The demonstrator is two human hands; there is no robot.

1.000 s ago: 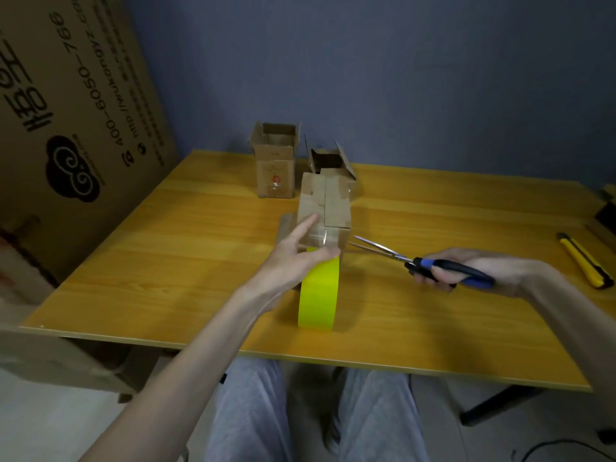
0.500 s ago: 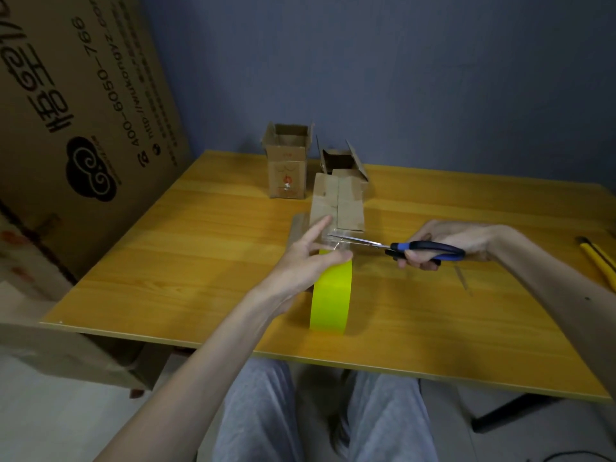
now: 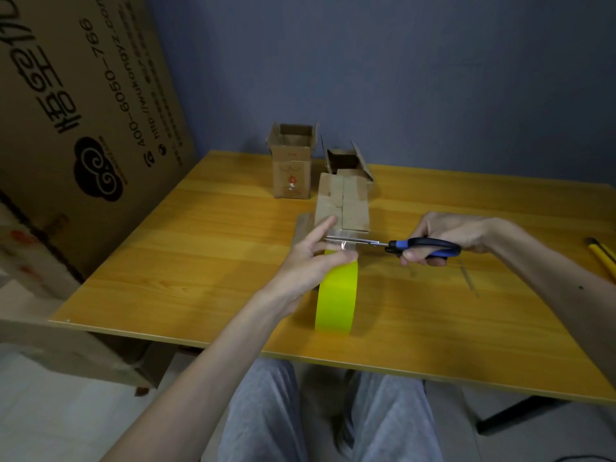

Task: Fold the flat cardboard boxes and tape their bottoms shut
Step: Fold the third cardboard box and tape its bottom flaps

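Slippage of the cardboard box (image 3: pixel 343 208) looks like the biggest risk. It lies on its side just beyond the left fingertips with its folded bottom flaps facing the person. Nothing holds it, so a tug on the tape could drag it or peel the strip off the flaps. The tape roll (image 3: pixel 336 295) stands on edge under the left hand (image 3: pixel 313 265), whose thumb and curled fingers grip its top while the forefinger points straight out; it could tip if that grip slackens. The right hand (image 3: pixel 446 235), fingers closed through the handles of the blue scissors (image 3: pixel 393 244), sets the blades across the shiny strip of tape (image 3: pixel 350 232) right beside the left fingers. A skewed cut may nick a fingertip or let the freed end curl onto itself. Farther beyond the fingers stand the left open box (image 3: pixel 291 165) and the right open box (image 3: pixel 346 160). What shows inside them looks empty, and their floors are hidden. The cardboard box's inside cannot be seen.
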